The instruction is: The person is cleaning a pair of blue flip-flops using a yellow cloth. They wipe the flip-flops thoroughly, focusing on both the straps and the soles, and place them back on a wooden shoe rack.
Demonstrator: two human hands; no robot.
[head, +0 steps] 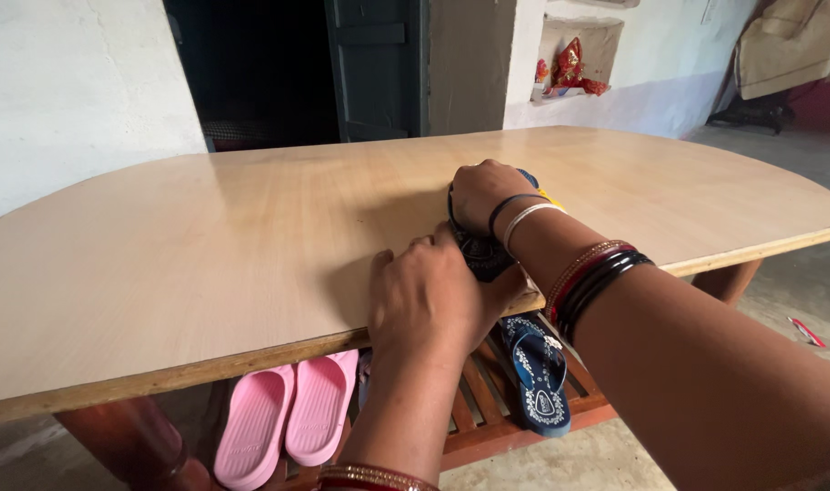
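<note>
A small dark blue patterned object lies near the front edge of the light wooden table, mostly hidden under both hands, so its kind is unclear. A bit of yellow shows at its far side. My left hand rests on its near end at the table edge, fingers curled onto it. My right hand is closed over its far end. That wrist carries a dark and a white band, and the forearm several red and black bangles.
Under the table a slatted wooden rack holds a pair of pink slippers and a blue patterned sandal. Behind are a dark doorway, a wall niche with red items and a hanging cloth.
</note>
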